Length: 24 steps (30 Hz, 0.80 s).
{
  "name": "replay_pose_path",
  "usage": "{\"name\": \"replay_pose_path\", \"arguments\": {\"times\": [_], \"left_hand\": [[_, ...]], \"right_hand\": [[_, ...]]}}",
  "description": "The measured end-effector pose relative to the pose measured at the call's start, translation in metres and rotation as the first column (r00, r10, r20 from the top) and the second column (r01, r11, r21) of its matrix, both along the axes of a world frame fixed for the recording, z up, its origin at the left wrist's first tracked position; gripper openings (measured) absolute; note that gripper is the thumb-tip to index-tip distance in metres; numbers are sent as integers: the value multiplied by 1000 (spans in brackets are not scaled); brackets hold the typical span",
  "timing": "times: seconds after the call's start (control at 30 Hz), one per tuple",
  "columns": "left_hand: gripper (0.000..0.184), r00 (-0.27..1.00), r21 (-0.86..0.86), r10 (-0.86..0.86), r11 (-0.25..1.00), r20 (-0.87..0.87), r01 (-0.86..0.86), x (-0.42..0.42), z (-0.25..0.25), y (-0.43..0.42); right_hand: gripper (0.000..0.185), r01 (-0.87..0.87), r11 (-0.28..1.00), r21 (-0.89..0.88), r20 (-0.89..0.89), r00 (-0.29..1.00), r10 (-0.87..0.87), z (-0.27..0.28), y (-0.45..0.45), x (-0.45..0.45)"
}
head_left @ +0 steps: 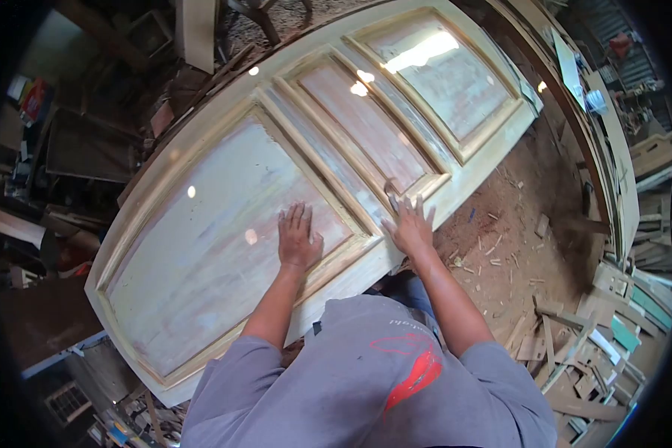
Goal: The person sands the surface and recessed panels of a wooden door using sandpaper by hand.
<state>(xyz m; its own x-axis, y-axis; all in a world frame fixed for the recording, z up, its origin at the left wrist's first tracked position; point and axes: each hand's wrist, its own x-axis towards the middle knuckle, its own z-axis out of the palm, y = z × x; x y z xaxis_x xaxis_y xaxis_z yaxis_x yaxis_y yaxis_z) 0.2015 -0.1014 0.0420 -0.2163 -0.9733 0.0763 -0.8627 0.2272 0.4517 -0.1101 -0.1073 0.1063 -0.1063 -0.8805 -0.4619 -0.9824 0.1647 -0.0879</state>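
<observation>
A pale wooden panelled door (224, 187) lies flat before me, with raised mouldings round its three panels. My left hand (298, 237) rests palm down on the largest panel, its fingers stretched out, near the lower moulding. On the door's near edge, beside the middle panel's corner, my right hand (412, 226) lies with its fingers spread. A small brownish curled piece (390, 188) shows at that hand's fingertips; I cannot tell what it is or whether the hand touches it. Whitish, smeared patches cover the panels, and light glints off them.
Wood scraps and shavings (492, 246) litter the dirt floor to the right. Offcuts (586, 351) are piled at lower right. A long curved wooden piece (612, 157) stands beyond the floor. Dark boards (89, 145) and clutter crowd the left side.
</observation>
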Motion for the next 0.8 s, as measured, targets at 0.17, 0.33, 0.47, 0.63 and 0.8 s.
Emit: {"name": "replay_pose_path", "arguments": {"times": [0.17, 0.33, 0.47, 0.63, 0.8], "left_hand": [[76, 1000, -22, -6, 1000, 5, 6, 2, -7, -5], [76, 1000, -40, -9, 999, -3, 9, 0, -4, -5], [77, 1000, -32, 2, 999, 3, -1, 0, -6, -5], [81, 999, -21, -3, 1000, 35, 4, 3, -14, -4], [80, 1000, -8, 11, 1000, 21, -11, 2, -3, -7]], "right_hand": [[93, -32, 996, -80, 30, 999, 35, -3, 25, 0], [100, -42, 995, -86, 42, 998, 46, 1, 16, -1], [104, -114, 973, -201, 157, 977, 147, -25, 34, -6], [104, -188, 963, -194, 54, 978, 202, -17, 19, 3], [76, -174, 954, -246, 199, 954, 225, -22, -35, 19]]}}
